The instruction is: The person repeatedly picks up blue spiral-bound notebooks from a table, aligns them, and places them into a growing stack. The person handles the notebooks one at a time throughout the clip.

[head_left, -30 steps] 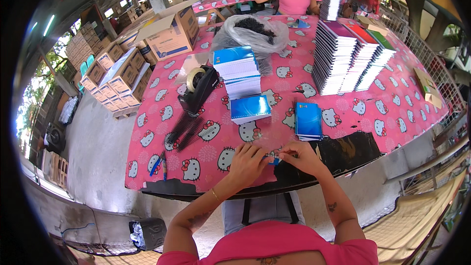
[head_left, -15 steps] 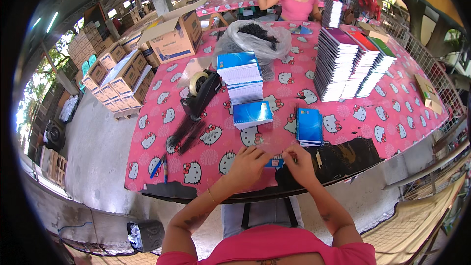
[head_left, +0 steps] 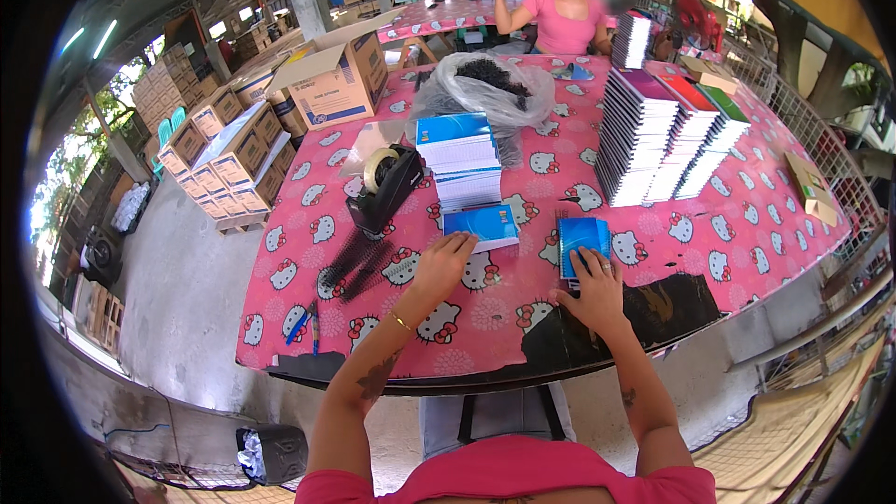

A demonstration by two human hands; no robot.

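Observation:
My left hand [head_left: 444, 264] reaches to the near left edge of a short pile of blue notebooks [head_left: 483, 222]. Its fingertips touch the top cover; the fingers are stretched out and the thumb is hidden. On a second low stack of blue spiral notebooks [head_left: 581, 235] rests my right hand [head_left: 597, 287], fingers spread over the top cover and thumb out to the side. Behind the short pile rises a taller stack of blue-covered notebooks [head_left: 457, 154]. Loose black spiral coils [head_left: 357, 261] lie left of my left hand.
A black tape dispenser [head_left: 387, 191] stands beside a clear plastic bag of black coils [head_left: 485, 84]. Tall notebook stacks [head_left: 639, 135] rise at the right. Pens [head_left: 303, 325] lie near the left edge, and a cardboard box [head_left: 336, 79] stands far left. A co-worker [head_left: 565, 23] is across the table.
My hands have parted from the small blue notebook at the table's front edge. The left moved forward to the short pile, the right onto the low stack, where the notebook now seems to lie.

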